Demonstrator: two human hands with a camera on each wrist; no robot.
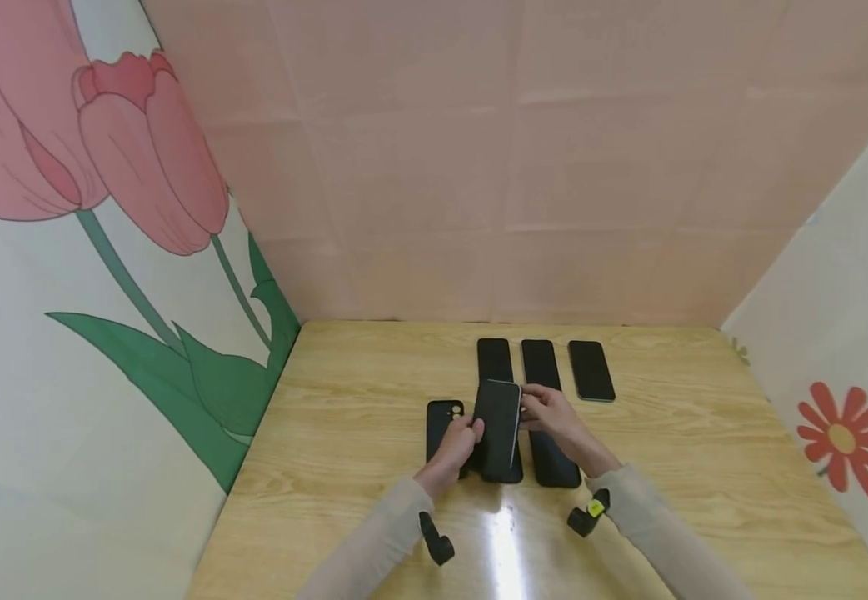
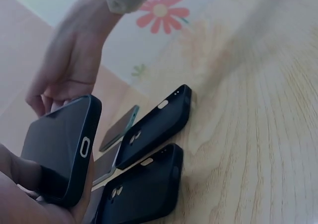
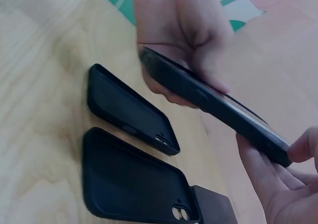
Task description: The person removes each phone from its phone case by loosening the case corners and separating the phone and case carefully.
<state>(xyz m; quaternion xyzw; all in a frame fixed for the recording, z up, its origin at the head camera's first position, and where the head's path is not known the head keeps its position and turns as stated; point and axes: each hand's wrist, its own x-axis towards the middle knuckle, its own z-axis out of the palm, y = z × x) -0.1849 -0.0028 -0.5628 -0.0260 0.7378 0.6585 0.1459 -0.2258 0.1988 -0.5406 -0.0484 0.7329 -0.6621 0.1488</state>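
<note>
A dark smartphone (image 1: pixel 497 425) sits partly in a black phone case (image 3: pixel 198 97), held tilted above the table with its screen up. In the right wrist view, the phone's edge stands proud of the case near one end. My left hand (image 1: pixel 452 450) grips the lower left side, thumb over the screen in the left wrist view. At the upper right edge, my right hand (image 1: pixel 558 418) pinches the cased phone between thumb and fingers. Below lie more black cases: one at left (image 1: pixel 440 425), one under the held phone (image 1: pixel 509 477), one at right (image 1: pixel 556 463).
Toward the back of the wooden table (image 1: pixel 359 375) lie a left phone (image 1: pixel 494 357), a middle phone (image 1: pixel 541 362) and a right phone (image 1: pixel 591 370). The left and middle ones nearly meet the cases' upper ends. Pink sheeting (image 1: pixel 419 275) stands behind; flower-printed panels flank the table.
</note>
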